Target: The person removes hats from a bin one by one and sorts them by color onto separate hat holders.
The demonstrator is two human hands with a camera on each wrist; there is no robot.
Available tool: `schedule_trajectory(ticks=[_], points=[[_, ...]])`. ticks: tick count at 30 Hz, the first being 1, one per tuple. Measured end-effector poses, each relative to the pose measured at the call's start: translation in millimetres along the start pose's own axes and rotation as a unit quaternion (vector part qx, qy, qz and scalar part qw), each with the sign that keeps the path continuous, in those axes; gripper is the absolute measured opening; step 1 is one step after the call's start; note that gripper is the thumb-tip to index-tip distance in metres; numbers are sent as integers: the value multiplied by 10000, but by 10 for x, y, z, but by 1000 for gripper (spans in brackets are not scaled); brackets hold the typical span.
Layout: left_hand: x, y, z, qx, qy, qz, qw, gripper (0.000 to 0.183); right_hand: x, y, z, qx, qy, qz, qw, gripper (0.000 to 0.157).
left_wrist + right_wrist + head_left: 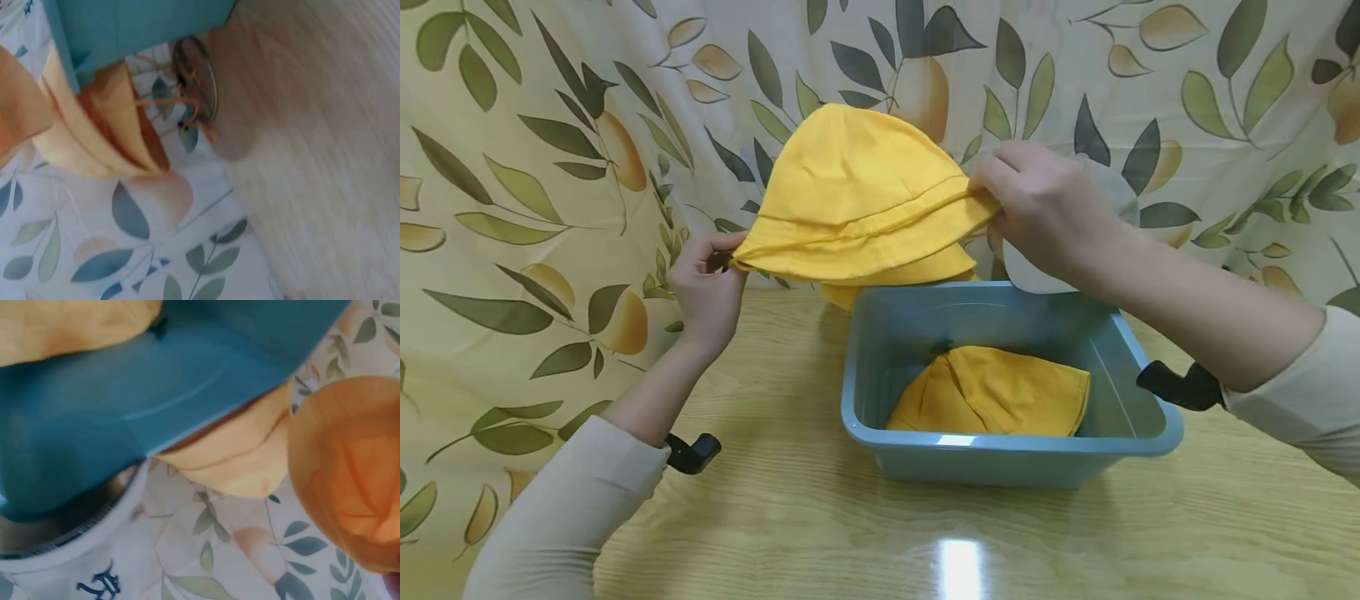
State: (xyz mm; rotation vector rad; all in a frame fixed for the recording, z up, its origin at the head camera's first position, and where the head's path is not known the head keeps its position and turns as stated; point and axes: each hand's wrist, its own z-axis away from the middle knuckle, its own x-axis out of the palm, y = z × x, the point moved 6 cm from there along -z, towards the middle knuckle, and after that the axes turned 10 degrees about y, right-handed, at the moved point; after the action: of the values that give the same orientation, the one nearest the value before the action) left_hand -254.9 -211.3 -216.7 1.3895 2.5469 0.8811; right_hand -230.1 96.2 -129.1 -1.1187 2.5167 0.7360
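A yellow bucket hat (850, 192) is stretched between both hands above the back of the blue-grey bin (1015, 462). My left hand (707, 287) pinches its brim at the left end. At the right end, my right hand (1048, 204) grips the brim. In the right wrist view the hat's open underside (350, 469) faces the camera. A second yellow hat (992, 392) lies folded inside the bin. Behind the bin, partly hidden, is another yellow hat (244, 450).
A white item with a dark blue emblem (106, 581) stands behind the bin, partly covered by my right hand in the head view. A thin ring with orange cords (200, 78) is beside the rear hat. Leaf-patterned curtain (550, 167) hangs behind the wooden table (760, 500).
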Motion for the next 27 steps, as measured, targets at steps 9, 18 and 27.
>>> schedule_trajectory(ticks=[9, 18, 27], points=[[59, 59, -417, 866, 558, 271, 9943, 6, 229, 241, -241, -314, 997, 221, 9943, 13], [197, -21, -620, 1483, 878, 237, 9848, 8, 551, 586, -281, -150, 1857, 296, 9821, 14], [383, -331, -640, 1608, 1027, -469, 9805, 10, 962, 824, -219, -41, 1971, 583, 9786, 17]])
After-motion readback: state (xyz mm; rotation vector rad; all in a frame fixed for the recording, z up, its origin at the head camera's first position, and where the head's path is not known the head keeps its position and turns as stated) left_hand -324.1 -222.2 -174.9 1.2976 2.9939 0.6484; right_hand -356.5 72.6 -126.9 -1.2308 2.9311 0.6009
